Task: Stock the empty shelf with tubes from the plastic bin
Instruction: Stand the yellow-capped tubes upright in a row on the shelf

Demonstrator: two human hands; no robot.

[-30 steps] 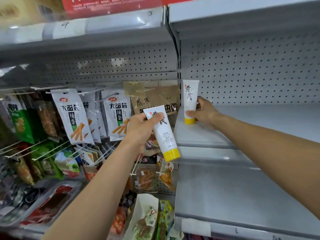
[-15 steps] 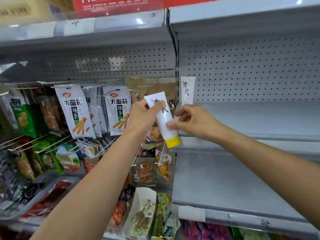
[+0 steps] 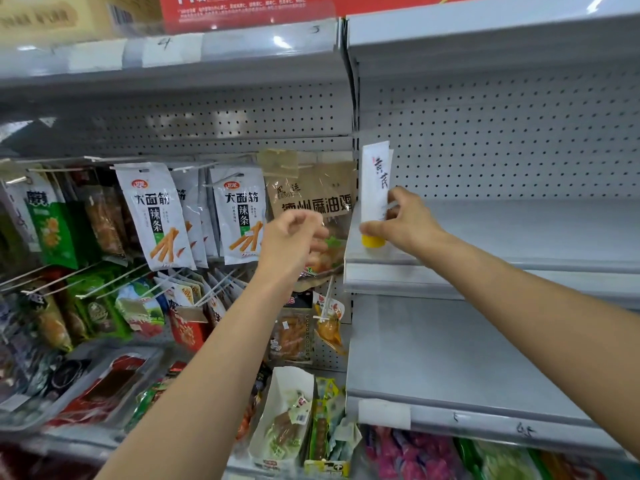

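My right hand point(image 3: 407, 220) grips a white tube with a yellow cap point(image 3: 375, 178). The tube stands cap down at the left end of the empty grey shelf point(image 3: 519, 237). Behind it shows the thin edge of a second white tube point(image 3: 391, 161), close against the pegboard back. My left hand point(image 3: 292, 240) hangs in the air left of the shelf, in front of the snack packets. It is blurred, its fingers loosely curled, and it holds nothing. The plastic bin is out of view.
A lower grey shelf point(image 3: 467, 358) lies under the first one. To the left, snack packets point(image 3: 152, 216) hang on hooks, with a brown bag point(image 3: 311, 192) beside the shelf post. Packed goods fill the trays at the bottom left.
The tube went from my left hand to my right hand, which carried it up onto the shelf beside the first tube. My left hand is now free and has drawn back.
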